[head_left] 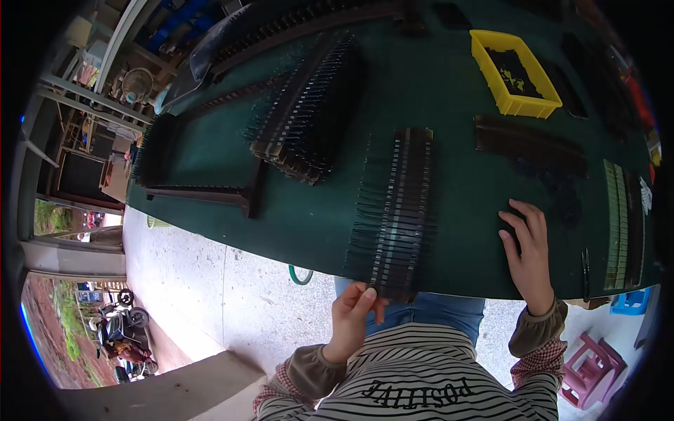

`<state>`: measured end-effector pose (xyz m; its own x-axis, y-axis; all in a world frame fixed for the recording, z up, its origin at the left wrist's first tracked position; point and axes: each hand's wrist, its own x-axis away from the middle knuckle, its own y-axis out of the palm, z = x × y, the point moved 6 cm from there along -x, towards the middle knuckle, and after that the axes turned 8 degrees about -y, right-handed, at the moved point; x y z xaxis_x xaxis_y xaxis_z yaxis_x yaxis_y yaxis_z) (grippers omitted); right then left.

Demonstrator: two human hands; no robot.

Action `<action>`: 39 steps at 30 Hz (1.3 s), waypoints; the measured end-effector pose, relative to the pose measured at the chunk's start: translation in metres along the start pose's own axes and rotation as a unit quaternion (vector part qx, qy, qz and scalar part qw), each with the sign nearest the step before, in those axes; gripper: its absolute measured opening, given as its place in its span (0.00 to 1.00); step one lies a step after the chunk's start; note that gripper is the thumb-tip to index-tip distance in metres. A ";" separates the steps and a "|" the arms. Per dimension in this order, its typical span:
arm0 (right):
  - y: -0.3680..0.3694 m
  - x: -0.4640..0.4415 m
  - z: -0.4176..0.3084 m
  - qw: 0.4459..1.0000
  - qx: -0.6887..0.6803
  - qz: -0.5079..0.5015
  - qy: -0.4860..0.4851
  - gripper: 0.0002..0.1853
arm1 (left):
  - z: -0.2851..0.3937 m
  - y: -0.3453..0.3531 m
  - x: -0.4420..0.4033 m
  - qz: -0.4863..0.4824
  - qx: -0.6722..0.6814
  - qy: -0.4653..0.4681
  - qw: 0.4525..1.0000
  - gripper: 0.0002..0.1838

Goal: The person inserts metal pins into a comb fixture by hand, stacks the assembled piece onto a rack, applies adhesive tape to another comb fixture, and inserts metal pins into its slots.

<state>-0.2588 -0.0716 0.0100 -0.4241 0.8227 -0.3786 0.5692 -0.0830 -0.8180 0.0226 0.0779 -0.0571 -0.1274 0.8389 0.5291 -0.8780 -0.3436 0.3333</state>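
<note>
A long dark strip (406, 203) with rows of thin wire-like pins along its side lies on the green table, its near end at the front edge. My left hand (354, 309) pinches that near corner between thumb and fingers. To the right, my right hand (528, 256) rests on the table with its fingers apart and slightly bent, holding nothing I can see. Small dark loose pieces (558, 189) lie just beyond its fingertips. A stack of similar pinned strips (305, 105) sits farther back on the left.
A yellow bin (530, 105) with small dark pieces stands at the back right, near a dark bar (530, 146). Tweezers-like dark tool (586, 275) and a pale green strip (616, 224) lie right. A brown frame (203, 193) occupies the left. A pink stool (593, 372) stands below.
</note>
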 end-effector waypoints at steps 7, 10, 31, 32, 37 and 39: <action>0.001 0.002 -0.002 0.999 0.030 -0.007 -0.015 0.16 | -0.004 -0.015 0.016 0.107 -0.147 0.158 0.971 0.10; 0.000 0.002 -0.004 0.999 0.027 -0.006 -0.019 0.16 | 0.031 -0.062 0.038 0.254 -0.220 0.383 0.860 0.04; 0.061 0.020 -0.117 0.983 -0.062 -0.045 -0.169 0.40 | 0.057 -0.122 0.003 0.069 0.237 0.032 0.969 0.05; 0.061 0.020 -0.116 0.982 -0.072 -0.046 -0.166 0.40 | 0.068 -0.112 0.014 0.088 0.249 0.029 0.964 0.06; 0.046 0.016 -0.112 0.974 -0.176 -0.037 -0.137 0.35 | 0.070 -0.034 0.044 -0.009 0.062 0.030 0.998 0.05; 0.029 0.026 -0.097 0.964 -0.262 -0.016 -0.041 0.28 | 0.036 -0.003 0.042 -0.064 0.030 -0.036 0.997 0.04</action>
<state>-0.1846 0.0021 0.0182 -0.4904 0.7706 -0.4072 0.8228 0.2553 -0.5078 0.0362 0.0993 -0.0078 0.0203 0.8457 0.5333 -0.8550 -0.2618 0.4477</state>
